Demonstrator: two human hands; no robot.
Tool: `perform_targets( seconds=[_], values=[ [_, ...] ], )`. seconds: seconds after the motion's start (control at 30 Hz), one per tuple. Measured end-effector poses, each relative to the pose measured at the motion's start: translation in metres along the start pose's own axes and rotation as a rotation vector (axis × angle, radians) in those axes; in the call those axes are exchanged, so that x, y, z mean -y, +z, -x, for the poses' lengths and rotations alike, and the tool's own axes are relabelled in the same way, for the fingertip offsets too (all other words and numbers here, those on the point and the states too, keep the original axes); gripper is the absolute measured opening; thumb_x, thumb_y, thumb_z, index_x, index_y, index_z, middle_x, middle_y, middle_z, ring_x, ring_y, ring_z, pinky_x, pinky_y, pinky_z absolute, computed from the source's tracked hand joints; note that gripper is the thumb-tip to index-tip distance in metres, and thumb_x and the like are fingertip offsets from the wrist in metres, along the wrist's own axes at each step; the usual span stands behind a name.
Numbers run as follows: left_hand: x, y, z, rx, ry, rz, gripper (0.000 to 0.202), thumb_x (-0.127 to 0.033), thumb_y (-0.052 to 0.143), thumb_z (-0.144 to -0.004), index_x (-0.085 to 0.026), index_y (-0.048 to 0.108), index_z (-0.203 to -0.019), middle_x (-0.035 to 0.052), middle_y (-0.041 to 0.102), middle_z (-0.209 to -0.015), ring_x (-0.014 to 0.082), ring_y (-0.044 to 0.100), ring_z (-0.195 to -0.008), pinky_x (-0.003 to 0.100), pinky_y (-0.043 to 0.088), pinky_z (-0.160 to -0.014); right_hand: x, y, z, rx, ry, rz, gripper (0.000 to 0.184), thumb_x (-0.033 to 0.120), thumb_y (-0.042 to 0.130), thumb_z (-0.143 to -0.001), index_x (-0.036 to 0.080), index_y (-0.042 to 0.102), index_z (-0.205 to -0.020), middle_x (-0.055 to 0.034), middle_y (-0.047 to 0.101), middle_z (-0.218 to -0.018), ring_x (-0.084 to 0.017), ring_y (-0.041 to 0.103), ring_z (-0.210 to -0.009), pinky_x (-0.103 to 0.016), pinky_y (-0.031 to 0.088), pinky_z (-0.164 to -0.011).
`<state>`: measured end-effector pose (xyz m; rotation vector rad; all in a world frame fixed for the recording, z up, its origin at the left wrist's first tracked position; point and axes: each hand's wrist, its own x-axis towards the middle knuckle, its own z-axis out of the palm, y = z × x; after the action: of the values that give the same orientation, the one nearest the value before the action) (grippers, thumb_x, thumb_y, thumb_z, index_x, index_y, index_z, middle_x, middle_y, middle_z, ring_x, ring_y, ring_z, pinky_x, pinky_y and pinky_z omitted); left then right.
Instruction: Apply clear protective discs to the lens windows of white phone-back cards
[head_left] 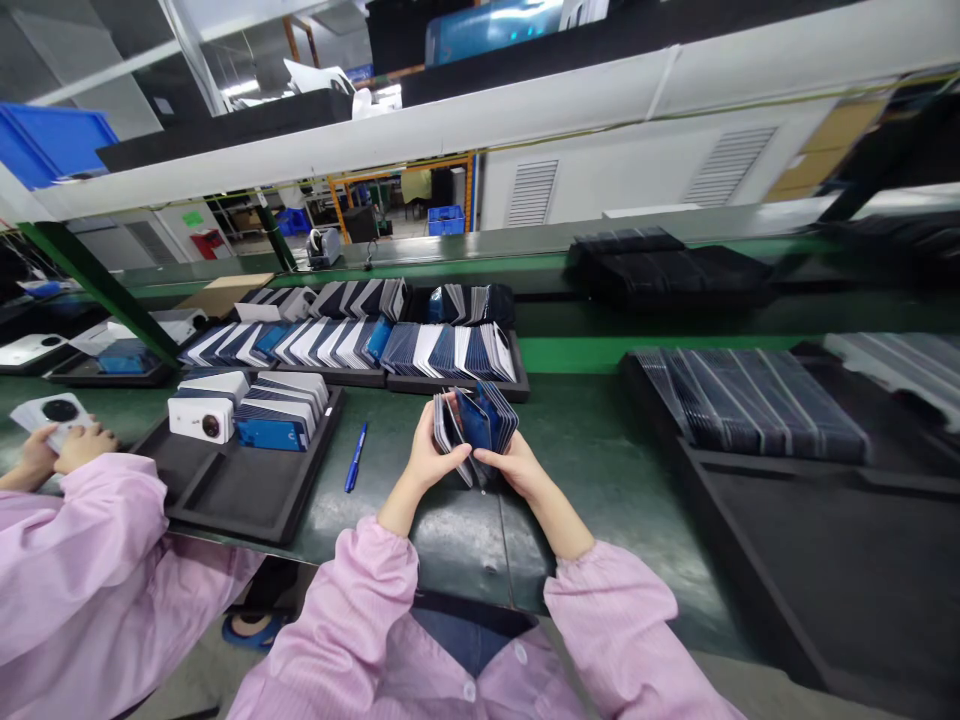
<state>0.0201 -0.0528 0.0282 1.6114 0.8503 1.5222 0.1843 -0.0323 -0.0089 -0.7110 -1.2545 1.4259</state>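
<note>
I hold a fanned stack of cards (476, 420) in both hands, just above the green bench (592, 450) and right in front of my chest. My left hand (426, 462) grips the stack from its left side, fingers curled around the back and thumb on the near edge. My right hand (517, 468) closes on the lower right corner, thumb on top. The cards are thin and spread like a deck, with dark blue faces and pale edges; one blue card stands out in the middle of the fan.

To the left of my left hand a blue pen (355, 457) lies on the bench, apart from everything else. Further left is a black foam tray (240, 495), its near part bare. At its far end sit a white boxy device (201, 418) with a round lens and, just beside it, a leaning row of blue-and-white cards (283, 408).

Beyond my hands are more black trays, packed with slanted rows of the same cards (450, 350). On my right a long black tray (787, 520) carries a row of dark sleeves (750, 400) at its far end.

At the far left another person in a pink sleeve works, their hands (67, 447) resting on a white device (56, 412) of the same kind.
</note>
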Motion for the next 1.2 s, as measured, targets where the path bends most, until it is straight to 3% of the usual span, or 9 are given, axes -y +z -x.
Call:
perform_targets(
  seconds=[0.13,0.33,0.63,0.8,1.03,1.13,1.2],
  values=[
    [0.001,0.0,0.0,-0.013,-0.004,-0.021,0.081,-0.058,0.075,-0.073,-0.019,0.047,-0.139,0.0168,0.05,-0.139,0.0343,0.052,-0.13,0.048,0.045,-0.109,-0.003,-0.001,-0.003,-0.07,-0.08,0.103,0.061,0.043,0.085,-0.064,0.024,0.06,-0.116,-0.0091,0.068,-0.12,-0.032,0.063,-0.115,-0.05,0.046,-0.106],
    [-0.003,0.004,0.002,-0.009,0.024,-0.088,0.081,-0.056,0.075,-0.074,-0.018,0.048,-0.14,0.0159,0.049,-0.138,0.0338,0.048,-0.133,0.049,0.037,-0.115,-0.008,0.002,0.0,-0.112,-0.17,0.278,0.042,0.032,0.072,-0.067,0.023,0.062,-0.107,-0.0064,0.071,-0.103,-0.032,0.065,-0.104,-0.047,0.048,-0.1],
    [-0.002,0.013,0.008,0.012,0.044,-0.143,0.079,-0.05,0.074,-0.074,-0.018,0.048,-0.141,0.0156,0.046,-0.135,0.032,0.048,-0.129,0.047,0.046,-0.106,-0.026,0.003,0.003,-0.273,-0.177,0.297,0.044,0.032,0.063,-0.066,0.022,0.064,-0.109,-0.0085,0.07,-0.115,-0.035,0.062,-0.113,-0.052,0.041,-0.109],
    [0.0,0.014,0.009,0.005,0.046,-0.154,0.079,-0.049,0.075,-0.072,-0.02,0.048,-0.14,0.0145,0.046,-0.136,0.0308,0.05,-0.126,0.046,0.046,-0.105,-0.028,0.001,0.004,-0.344,-0.124,0.231,0.045,0.031,0.058,-0.068,0.022,0.063,-0.111,-0.0097,0.071,-0.111,-0.036,0.064,-0.109,-0.054,0.044,-0.107],
    [-0.007,0.012,0.007,0.028,0.025,-0.121,0.08,-0.049,0.075,-0.072,-0.019,0.044,-0.14,0.0169,0.044,-0.144,0.033,0.05,-0.129,0.047,0.045,-0.107,-0.016,0.004,0.004,-0.223,-0.133,0.136,0.053,0.032,0.06,-0.065,0.022,0.064,-0.116,-0.0082,0.07,-0.12,-0.034,0.063,-0.117,-0.05,0.045,-0.109],
    [-0.01,0.01,0.007,0.102,0.007,-0.08,0.082,-0.049,0.073,-0.073,-0.018,0.04,-0.142,0.0188,0.037,-0.153,0.0326,0.054,-0.126,0.048,0.043,-0.109,-0.012,0.005,0.006,-0.162,-0.145,0.129,0.053,0.033,0.064,-0.065,0.022,0.067,-0.116,-0.0078,0.069,-0.123,-0.034,0.06,-0.123,-0.049,0.039,-0.114],
    [-0.012,0.009,0.007,0.148,-0.009,-0.077,0.081,-0.047,0.072,-0.073,-0.017,0.04,-0.141,0.0186,0.04,-0.152,0.0321,0.056,-0.123,0.048,0.045,-0.107,-0.012,0.005,0.007,-0.14,-0.151,0.128,0.055,0.034,0.068,-0.065,0.022,0.067,-0.118,-0.0082,0.067,-0.129,-0.035,0.055,-0.129,-0.049,0.035,-0.117]
  ],
)
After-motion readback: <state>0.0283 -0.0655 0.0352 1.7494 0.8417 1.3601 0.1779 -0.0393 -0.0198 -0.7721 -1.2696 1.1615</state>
